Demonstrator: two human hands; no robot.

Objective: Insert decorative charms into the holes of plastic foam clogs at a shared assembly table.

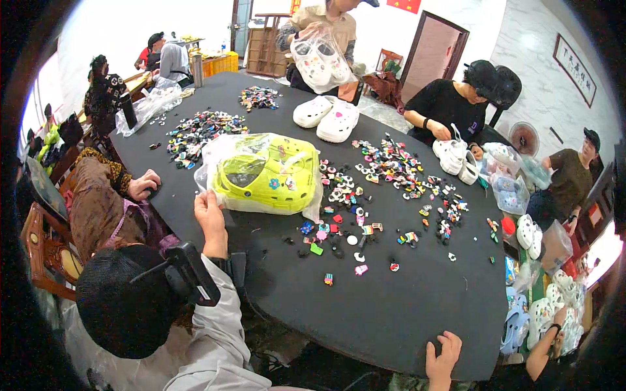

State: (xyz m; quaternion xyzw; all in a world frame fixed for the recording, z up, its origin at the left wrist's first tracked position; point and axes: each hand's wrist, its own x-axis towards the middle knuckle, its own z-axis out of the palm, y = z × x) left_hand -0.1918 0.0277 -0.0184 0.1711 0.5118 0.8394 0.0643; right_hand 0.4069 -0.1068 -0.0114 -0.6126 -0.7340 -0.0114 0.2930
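A pair of bright yellow-green clogs (264, 179) with small charms on them lies in a clear plastic bag (218, 144) on the dark table. At the bag's near left corner, my left hand (210, 217) is closed on the plastic film, thumb upward. My right hand (443, 357) rests at the table's near right edge with fingers apart, holding nothing. Loose colourful shoe charms (339, 195) are strewn just right of the bag. A green charm (316, 249) and a pink one (360, 270) lie among the nearer ones.
More charm heaps (205, 133) lie on the table (391, 319). White clogs (336, 122) stand beyond the bag. Across the table, one person holds bagged clogs (321, 62); another handles white clogs (453, 159). A co-worker's hand (143, 186) rests at left; a capped head (130, 301) is close to my left arm.
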